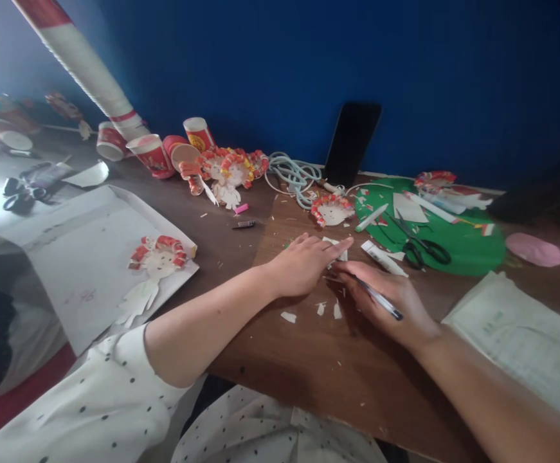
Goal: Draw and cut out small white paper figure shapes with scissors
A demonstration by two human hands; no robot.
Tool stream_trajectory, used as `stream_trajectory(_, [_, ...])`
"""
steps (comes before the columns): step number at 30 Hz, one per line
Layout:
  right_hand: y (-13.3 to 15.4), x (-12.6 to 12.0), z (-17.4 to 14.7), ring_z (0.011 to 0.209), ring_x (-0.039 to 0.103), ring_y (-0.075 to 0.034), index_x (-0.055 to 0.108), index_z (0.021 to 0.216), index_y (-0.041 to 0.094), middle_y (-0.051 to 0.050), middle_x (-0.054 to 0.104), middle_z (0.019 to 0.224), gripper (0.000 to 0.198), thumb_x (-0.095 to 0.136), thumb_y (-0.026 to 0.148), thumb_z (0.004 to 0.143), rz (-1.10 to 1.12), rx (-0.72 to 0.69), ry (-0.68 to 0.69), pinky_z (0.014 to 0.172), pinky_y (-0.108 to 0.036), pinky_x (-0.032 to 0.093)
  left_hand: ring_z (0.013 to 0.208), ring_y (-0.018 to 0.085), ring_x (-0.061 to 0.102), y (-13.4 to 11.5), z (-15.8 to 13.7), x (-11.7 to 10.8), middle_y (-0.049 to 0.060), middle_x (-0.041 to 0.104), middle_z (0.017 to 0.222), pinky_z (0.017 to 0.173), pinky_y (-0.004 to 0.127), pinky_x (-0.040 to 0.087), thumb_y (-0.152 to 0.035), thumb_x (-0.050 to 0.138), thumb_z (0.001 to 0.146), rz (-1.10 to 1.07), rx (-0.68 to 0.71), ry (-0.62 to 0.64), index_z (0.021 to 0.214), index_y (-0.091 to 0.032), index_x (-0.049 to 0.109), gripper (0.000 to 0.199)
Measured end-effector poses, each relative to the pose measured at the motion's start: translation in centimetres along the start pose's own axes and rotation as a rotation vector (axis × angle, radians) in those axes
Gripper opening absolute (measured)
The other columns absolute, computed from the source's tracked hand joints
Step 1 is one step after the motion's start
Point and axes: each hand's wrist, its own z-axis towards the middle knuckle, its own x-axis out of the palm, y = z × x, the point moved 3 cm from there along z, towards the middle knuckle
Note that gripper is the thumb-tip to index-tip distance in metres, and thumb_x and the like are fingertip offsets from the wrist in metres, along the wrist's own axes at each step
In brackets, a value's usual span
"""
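Note:
My right hand is closed around a pen with a clear barrel and dark end, its tip low near the tabletop. Beside it, my left hand lies flat with fingers stretched out, over a small white paper piece. Most of that paper is hidden under my fingers, and so is the pen's tip. Small paper scraps are scattered on the brown table in front of my hands. A white glue-like tube lies just beyond my right hand.
Black scissors rest on a green round sheet. Behind are a paper-ring craft, a coiled cable, a leaning phone and red cups. A white sheet is left; a paper stack is right.

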Motion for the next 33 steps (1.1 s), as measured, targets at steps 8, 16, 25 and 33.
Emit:
stream_trajectory(8, [0.4, -0.4, 0.5, 0.082, 0.072, -0.02, 0.062, 0.119, 0.027, -0.004, 0.076, 0.094, 0.027, 0.052, 0.028, 0.094, -0.067, 0.079, -0.025, 0.072, -0.03, 0.054, 0.131, 0.02, 0.047, 0.8, -0.1, -0.8, 0.008, 0.054, 0.141, 0.114, 0.045, 0.03, -0.011, 0.04, 0.091, -0.137, 0.037, -0.021, 0.151, -0.023, 0.025, 0.063])
stream_trajectory(16, [0.2, -0.4, 0.5, 0.081, 0.071, -0.02, 0.066, 0.111, 0.026, -0.004, 0.076, 0.091, 0.023, 0.052, 0.032, 0.094, -0.14, 0.092, -0.068, 0.072, -0.03, 0.053, 0.105, 0.019, 0.062, 2.3, 0.0, -2.1, 0.004, 0.072, 0.107, 0.099, 0.035, 0.046, -0.023, 0.053, 0.089, -0.175, -0.166, -0.267, 0.099, -0.02, 0.073, 0.023])
stream_trajectory(25, [0.4, -0.3, 0.6, 0.077, 0.07, -0.02, 0.066, 0.111, 0.027, -0.003, 0.074, 0.082, 0.023, 0.051, 0.034, 0.095, -0.124, 0.107, -0.067, 0.069, -0.03, 0.052, 0.108, 0.024, 0.056, 2.1, -0.1, -1.3, 0.006, 0.067, 0.109, 0.097, 0.044, 0.044, -0.034, 0.071, 0.078, -0.117, -0.178, -0.186, 0.097, -0.021, 0.071, 0.022])
stream_trajectory(33, [0.5, -0.4, 0.8, 0.077, 0.071, -0.02, 0.067, 0.109, 0.025, -0.005, 0.075, 0.084, 0.024, 0.05, 0.035, 0.095, -0.132, 0.133, -0.036, 0.07, -0.029, 0.052, 0.111, 0.027, 0.052, 1.6, -0.3, -1.1, 0.008, 0.062, 0.115, 0.099, 0.048, 0.042, -0.039, 0.074, 0.074, -0.086, -0.191, -0.167, 0.102, -0.021, 0.068, 0.033])
